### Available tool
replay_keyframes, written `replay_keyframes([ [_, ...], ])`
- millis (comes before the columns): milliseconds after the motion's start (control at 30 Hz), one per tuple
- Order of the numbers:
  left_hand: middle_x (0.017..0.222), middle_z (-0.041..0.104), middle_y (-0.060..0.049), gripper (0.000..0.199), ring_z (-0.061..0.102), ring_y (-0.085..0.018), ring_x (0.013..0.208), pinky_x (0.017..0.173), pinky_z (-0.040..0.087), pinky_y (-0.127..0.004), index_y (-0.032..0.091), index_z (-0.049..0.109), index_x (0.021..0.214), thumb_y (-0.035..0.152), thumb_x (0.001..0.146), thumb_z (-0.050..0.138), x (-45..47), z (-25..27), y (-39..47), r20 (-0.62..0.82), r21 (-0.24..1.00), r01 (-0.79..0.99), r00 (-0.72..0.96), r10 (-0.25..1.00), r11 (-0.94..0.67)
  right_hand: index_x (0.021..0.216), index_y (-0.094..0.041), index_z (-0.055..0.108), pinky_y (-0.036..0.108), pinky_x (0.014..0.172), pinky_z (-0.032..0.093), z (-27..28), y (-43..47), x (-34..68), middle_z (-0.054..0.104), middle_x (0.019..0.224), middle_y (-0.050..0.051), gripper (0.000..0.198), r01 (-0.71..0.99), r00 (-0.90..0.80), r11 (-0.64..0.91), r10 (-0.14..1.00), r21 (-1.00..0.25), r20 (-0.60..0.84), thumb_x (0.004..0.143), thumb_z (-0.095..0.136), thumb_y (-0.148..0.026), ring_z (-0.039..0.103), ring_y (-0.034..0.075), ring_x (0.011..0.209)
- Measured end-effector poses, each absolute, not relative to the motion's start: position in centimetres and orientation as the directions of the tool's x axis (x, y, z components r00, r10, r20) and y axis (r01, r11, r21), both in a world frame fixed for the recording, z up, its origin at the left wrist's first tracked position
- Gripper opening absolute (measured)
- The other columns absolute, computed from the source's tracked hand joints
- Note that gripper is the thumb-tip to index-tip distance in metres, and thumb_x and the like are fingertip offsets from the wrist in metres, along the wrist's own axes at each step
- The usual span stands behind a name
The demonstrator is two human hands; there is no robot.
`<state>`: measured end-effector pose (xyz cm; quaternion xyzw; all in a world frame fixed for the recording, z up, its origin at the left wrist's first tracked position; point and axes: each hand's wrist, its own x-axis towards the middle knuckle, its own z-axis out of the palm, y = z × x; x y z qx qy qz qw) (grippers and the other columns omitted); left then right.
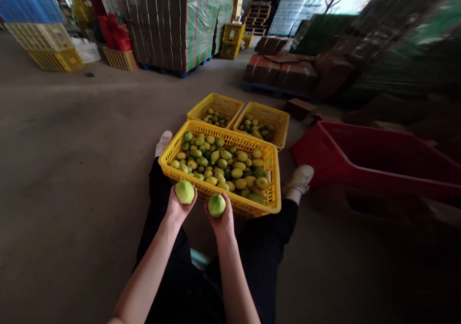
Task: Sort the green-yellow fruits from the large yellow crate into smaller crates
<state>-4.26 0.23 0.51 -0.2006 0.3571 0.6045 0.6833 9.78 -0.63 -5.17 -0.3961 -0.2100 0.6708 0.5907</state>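
My left hand (175,212) is closed round a pale yellow-green lemon (185,192). A greener lemon (216,205) sits in my right hand (225,223), its pointed end facing up. Both hands are side by side, just in front of the near edge of a yellow plastic crate (276,185). Inside that crate lie many loose lemons (236,173), some yellow and some green. The crate stands between my spread legs and looks slightly raised toward me.
Behind the near crate are two more yellow crates, a left one (230,99) and a right one (281,118), each partly filled with lemons. To the right stands a big red tub (317,158). Wrapped carton stacks (154,26) and piled crates (39,36) stand farther back.
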Motion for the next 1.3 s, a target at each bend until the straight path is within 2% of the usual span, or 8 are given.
replay_keyframes([
  [133, 0.072, 0.072, -0.005, 0.025, 0.071, -0.018, 0.066, 0.063, 0.06, -0.029, 0.015, 0.071, 0.098, 0.024, 0.093, 0.048, -4.0, 0.1, -0.4, -0.712, 0.21, -0.949, 0.017, 0.702, 0.236, 0.069, -0.024, 0.062, 0.03, 0.044, 0.053, -5.3, -1.1, 9.9, 0.07, 0.062, 0.003, 0.047, -0.69, 0.001, -0.36, 0.867, -0.628, -0.498, 0.069, 0.073, -0.069, 0.065, 0.019, 0.051],
  [333, 0.066, 0.07, -0.008, 0.041, 0.071, -0.021, 0.065, 0.061, 0.057, -0.029, 0.012, 0.07, 0.075, 0.033, 0.098, 0.043, -3.2, 0.1, -1.0, -0.597, 0.505, -0.811, -0.083, 0.798, 0.294, 0.064, -0.023, 0.063, 0.027, 0.045, 0.05, -4.9, -1.1, 10.2, 0.069, 0.065, 0.004, 0.045, -0.725, 0.091, -0.283, 0.864, -0.628, -0.495, 0.076, 0.07, -0.065, 0.064, 0.018, 0.055],
  [467, 0.069, 0.071, -0.01, 0.049, 0.072, -0.023, 0.068, 0.065, 0.06, -0.034, 0.01, 0.072, 0.084, 0.039, 0.1, 0.036, -2.9, 0.2, -1.0, -0.637, 0.507, -0.763, -0.019, 0.77, 0.401, 0.077, -0.023, 0.07, 0.026, 0.049, 0.053, -5.0, -1.3, 10.5, 0.071, 0.071, 0.0, 0.032, -0.735, 0.043, -0.278, 0.892, -0.619, -0.451, 0.078, 0.071, -0.055, 0.066, 0.016, 0.059],
  [600, 0.08, 0.075, -0.007, 0.034, 0.071, -0.019, 0.062, 0.06, 0.06, -0.031, 0.011, 0.071, 0.106, 0.028, 0.095, 0.043, -2.9, 0.2, -1.4, -0.622, 0.501, -0.789, -0.043, 0.781, 0.356, 0.089, -0.023, 0.072, 0.028, 0.052, 0.057, -4.7, -1.5, 11.2, 0.076, 0.08, 0.0, 0.022, -0.778, -0.083, -0.348, 0.882, -0.523, -0.464, 0.071, 0.075, -0.036, 0.071, 0.019, 0.068],
  [833, 0.071, 0.073, -0.008, 0.043, 0.065, -0.015, 0.048, 0.042, 0.053, -0.021, 0.008, 0.067, 0.121, 0.032, 0.098, 0.04, -3.2, 0.7, -1.4, -0.6, 0.364, -0.833, 0.132, 0.789, 0.417, 0.083, -0.018, 0.072, 0.02, 0.043, 0.049, -4.0, -2.0, 11.2, 0.075, 0.075, 0.003, 0.017, -0.881, -0.11, -0.277, 0.909, -0.384, -0.403, 0.075, 0.07, -0.032, 0.063, 0.013, 0.053],
  [933, 0.073, 0.074, -0.008, 0.043, 0.074, -0.017, 0.066, 0.058, 0.061, -0.023, 0.009, 0.066, 0.127, 0.027, 0.096, 0.042, -2.8, 0.3, -1.3, -0.612, 0.181, -0.917, 0.177, 0.771, 0.355, 0.088, -0.019, 0.073, 0.023, 0.058, 0.058, -4.1, -2.3, 11.0, 0.076, 0.083, 0.003, 0.015, -0.916, -0.098, -0.256, 0.89, -0.31, -0.445, 0.076, 0.069, -0.028, 0.07, 0.015, 0.069],
  [1067, 0.086, 0.078, -0.008, 0.045, 0.077, -0.019, 0.084, 0.076, 0.064, -0.027, 0.015, 0.062, 0.135, 0.019, 0.094, 0.045, -2.1, -1.0, -1.1, -0.597, 0.024, -0.968, 0.188, 0.78, 0.252, 0.097, -0.022, 0.073, 0.023, 0.057, 0.057, -4.8, -2.2, 10.7, 0.078, 0.093, 0.002, 0.021, -0.915, -0.098, -0.27, 0.868, -0.299, -0.486, 0.077, 0.07, -0.027, 0.071, 0.016, 0.074],
  [1300, 0.083, 0.079, -0.006, 0.042, 0.078, -0.019, 0.078, 0.073, 0.064, -0.028, 0.019, 0.066, 0.131, 0.016, 0.095, 0.044, -2.2, -4.4, -2.4, -0.687, -0.082, -0.966, 0.232, 0.689, 0.244, 0.084, -0.024, 0.068, 0.019, 0.053, 0.054, -10.3, -3.8, 9.7, 0.072, 0.074, -0.002, 0.01, -0.754, -0.174, -0.554, 0.686, -0.352, -0.706, 0.078, 0.07, -0.032, 0.065, 0.011, 0.06],
])
